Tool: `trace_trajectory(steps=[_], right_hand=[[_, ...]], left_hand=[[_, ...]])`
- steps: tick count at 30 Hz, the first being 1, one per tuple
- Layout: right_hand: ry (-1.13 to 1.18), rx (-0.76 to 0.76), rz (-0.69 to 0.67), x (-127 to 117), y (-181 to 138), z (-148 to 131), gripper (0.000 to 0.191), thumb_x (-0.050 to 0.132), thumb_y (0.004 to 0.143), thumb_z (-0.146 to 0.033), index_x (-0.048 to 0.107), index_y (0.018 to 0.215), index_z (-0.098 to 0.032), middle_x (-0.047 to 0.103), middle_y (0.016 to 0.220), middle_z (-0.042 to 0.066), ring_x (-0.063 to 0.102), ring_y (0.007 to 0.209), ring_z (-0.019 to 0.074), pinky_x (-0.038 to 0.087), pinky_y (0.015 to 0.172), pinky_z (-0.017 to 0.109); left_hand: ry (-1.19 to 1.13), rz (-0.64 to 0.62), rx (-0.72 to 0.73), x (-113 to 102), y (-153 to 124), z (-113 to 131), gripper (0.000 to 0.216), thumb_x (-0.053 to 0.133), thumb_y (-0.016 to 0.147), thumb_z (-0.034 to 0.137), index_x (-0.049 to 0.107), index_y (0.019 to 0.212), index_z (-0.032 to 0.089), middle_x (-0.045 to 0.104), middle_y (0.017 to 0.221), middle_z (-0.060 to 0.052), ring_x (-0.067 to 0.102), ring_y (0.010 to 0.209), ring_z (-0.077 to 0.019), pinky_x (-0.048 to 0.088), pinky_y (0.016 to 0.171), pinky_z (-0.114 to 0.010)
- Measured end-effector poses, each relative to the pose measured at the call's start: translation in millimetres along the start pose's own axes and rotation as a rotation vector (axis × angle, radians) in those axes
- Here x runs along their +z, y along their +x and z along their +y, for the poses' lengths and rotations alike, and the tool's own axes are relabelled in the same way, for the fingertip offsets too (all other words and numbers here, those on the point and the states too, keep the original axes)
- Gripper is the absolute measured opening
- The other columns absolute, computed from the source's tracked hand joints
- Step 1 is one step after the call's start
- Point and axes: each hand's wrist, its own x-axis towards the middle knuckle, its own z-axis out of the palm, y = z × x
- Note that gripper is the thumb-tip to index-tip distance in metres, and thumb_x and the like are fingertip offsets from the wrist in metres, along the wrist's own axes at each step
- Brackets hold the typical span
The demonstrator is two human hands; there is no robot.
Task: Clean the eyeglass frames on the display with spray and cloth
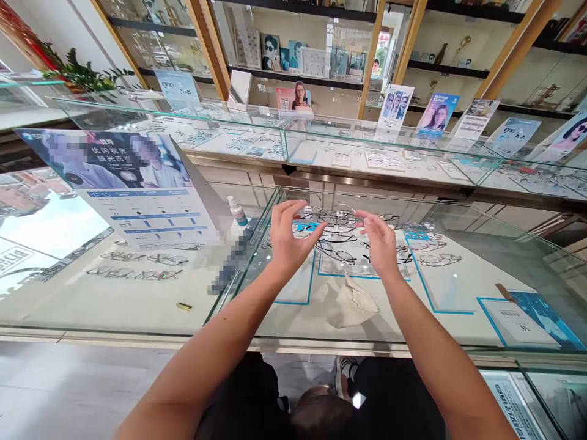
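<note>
The right hand (380,244) pinches thin glasses (345,206); whether the left hand (290,244) grips them, I cannot tell. A cloth (352,305) lies bodyward of the 2 hands.

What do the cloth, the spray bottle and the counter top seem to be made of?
Cloth: matte, soft fabric, fibre unclear; it bunches in loose folds.
Spray bottle: probably smooth plastic, going by its white moulded-looking top.
Counter top: clear, glossy glass, with greenish edges and items visible through it.
</note>
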Motion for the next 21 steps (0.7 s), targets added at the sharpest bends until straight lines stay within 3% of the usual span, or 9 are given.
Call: trace_trajectory(steps=[6,15,21], right_hand=[[0.126,0.051,-0.119,0.8,0.5,-2.3,0.051,0.062,0.098,-0.065,0.078,0.126,-0.025,0.079,0.136,0.011,0.078,0.102,0.0247,0.06,0.088,0.042],[0.316,0.148,-0.231,-0.3,0.7,-5.3,0.045,0.069,0.097,-0.065,0.081,0.125,-0.031,0.079,0.138,0.007,0.076,0.104,0.0255,0.06,0.093,0.043],[0.443,0.195,-0.29,-0.1,-0.7,-5.9,0.038,0.07,0.098,-0.061,0.083,0.122,-0.034,0.081,0.132,0.004,0.075,0.102,0.0235,0.059,0.09,0.04]], left_hand=[[0.025,-0.043,-0.044,-0.7,-0.4,-1.4,0.055,0.081,0.089,0.052,0.063,0.131,0.02,0.067,0.124,-0.015,0.065,0.118,-0.0282,0.061,0.086,-0.04],[0.042,-0.049,-0.018,-3.3,1.7,-0.5,0.054,0.08,0.092,0.055,0.063,0.131,0.021,0.069,0.122,-0.013,0.066,0.098,-0.0237,0.057,0.087,-0.04],[0.05,-0.081,-0.05,-3.0,1.5,0.7,0.053,0.08,0.091,0.053,0.063,0.13,0.022,0.069,0.125,-0.014,0.067,0.116,-0.0299,0.057,0.094,-0.044]])
